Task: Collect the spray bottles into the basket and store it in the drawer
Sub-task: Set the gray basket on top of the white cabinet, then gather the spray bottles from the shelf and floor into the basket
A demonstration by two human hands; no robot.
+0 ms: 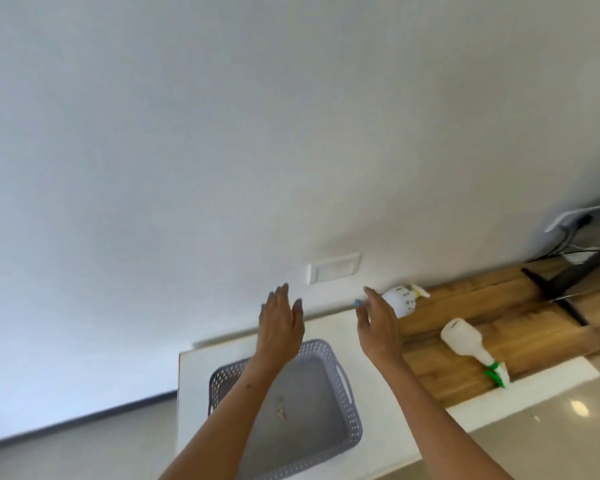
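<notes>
A grey perforated basket (340,386) sits on the white cabinet top (194,382); only a small scrap lies inside it. My left hand (279,323) hovers open above the basket's far rim. My right hand (378,323) is open too, raised just left of a white dotted spray bottle (404,299) with a pale yellow nozzle that lies by the wall. The fingers are close to that bottle but apart from it. A second white spray bottle (465,341) with a green trigger lies on its side on the wooden top (440,372), to the right.
A white wall with a socket plate (333,273) rises behind the surface. A black stand foot (555,296) and cables sit at the far right of the wooden top. Pale tiled floor (551,427) shows below the front edge.
</notes>
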